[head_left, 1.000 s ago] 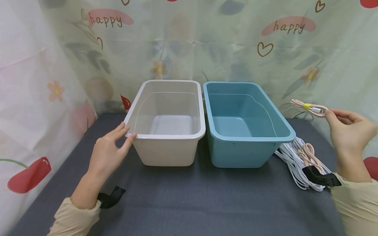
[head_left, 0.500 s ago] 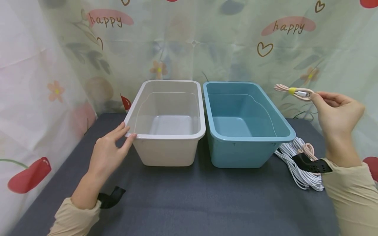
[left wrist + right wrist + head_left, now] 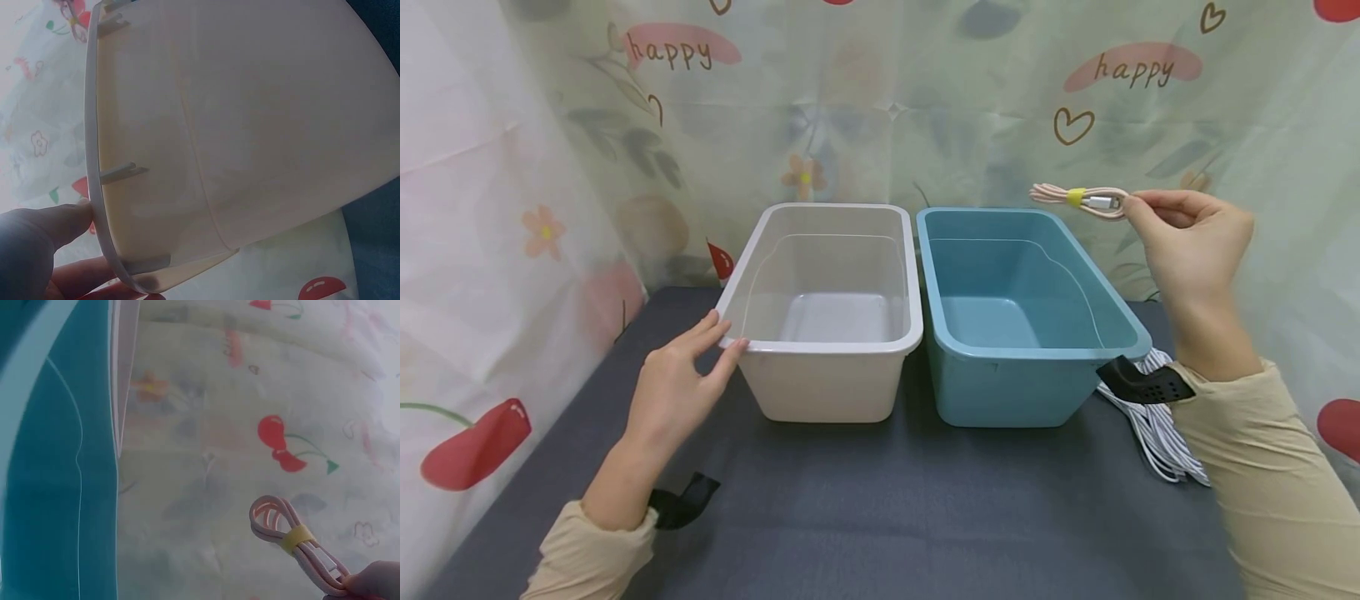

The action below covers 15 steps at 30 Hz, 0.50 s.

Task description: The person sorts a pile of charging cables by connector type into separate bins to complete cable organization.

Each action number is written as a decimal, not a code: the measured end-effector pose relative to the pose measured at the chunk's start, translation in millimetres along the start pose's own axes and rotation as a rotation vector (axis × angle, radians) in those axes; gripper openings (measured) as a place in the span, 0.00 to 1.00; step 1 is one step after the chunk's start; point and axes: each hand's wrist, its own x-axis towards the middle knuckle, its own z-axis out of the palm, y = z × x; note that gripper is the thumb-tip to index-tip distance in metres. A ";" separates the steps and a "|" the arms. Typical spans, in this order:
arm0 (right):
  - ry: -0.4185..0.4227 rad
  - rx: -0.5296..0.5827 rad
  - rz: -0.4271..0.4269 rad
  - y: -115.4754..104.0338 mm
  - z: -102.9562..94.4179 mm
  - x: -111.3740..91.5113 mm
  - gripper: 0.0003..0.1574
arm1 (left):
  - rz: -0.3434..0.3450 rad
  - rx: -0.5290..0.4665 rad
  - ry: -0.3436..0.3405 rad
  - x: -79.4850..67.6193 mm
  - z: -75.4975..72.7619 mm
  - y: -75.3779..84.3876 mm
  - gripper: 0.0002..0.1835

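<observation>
My right hand (image 3: 1198, 242) pinches a coiled pale pink charging cable (image 3: 1045, 192) by one end, fingertips close to its silver plug. A yellow tie (image 3: 1076, 197) binds the coil, which is held up above the far right part of the blue tub (image 3: 1033, 354) in the head view. In the right wrist view the cable (image 3: 269, 534) hangs before the curtain, to the right of the blue wall. My left hand (image 3: 677, 392) grips the front left corner of the beige tub (image 3: 820, 383), thumb on the front rim and fingers on the side rim.
Both tubs stand side by side on a dark cloth-covered table (image 3: 850, 508), with nothing inside them. A pile of white cables (image 3: 1161, 437) lies right of the blue tub, partly hidden by the right sleeve. A printed curtain (image 3: 887, 108) closes off the back and sides.
My right hand has carried the pink cable leftward and up, from the far right to over the blue tub. The right forearm now covers more of the cable pile. My left hand stays put.
</observation>
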 end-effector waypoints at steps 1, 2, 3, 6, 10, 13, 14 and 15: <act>-0.008 -0.010 -0.011 -1.6 4.0 0.0 0.10 | -0.002 0.001 -0.002 0.1 -0.1 0.1 0.24; -0.014 -0.026 -0.031 -2.7 8.3 -0.1 0.10 | -0.004 0.002 -0.005 0.2 -0.2 0.2 0.24; -0.026 -0.036 -0.041 -4.0 12.3 -0.5 0.10 | -0.005 0.003 -0.007 0.2 -0.3 0.3 0.24; -0.066 -0.053 -0.055 -6.7 24.4 -1.9 0.10 | -0.006 0.003 -0.009 0.4 -0.5 0.3 0.24; -0.124 -0.073 -0.058 -8.0 40.2 -3.3 0.10 | -0.004 -0.001 -0.007 0.5 -0.5 0.0 0.24; -0.151 -0.104 -0.078 -7.5 52.4 -4.5 0.09 | -0.004 -0.003 -0.006 0.5 -0.6 -0.1 0.24; -0.157 -0.107 -0.088 -7.1 56.2 -5.0 0.09 | -0.003 -0.003 -0.005 0.4 -0.7 -0.1 0.24; -0.162 -0.109 -0.090 -7.0 59.8 -5.6 0.09 | -0.003 -0.003 -0.005 0.4 -0.9 -0.1 0.24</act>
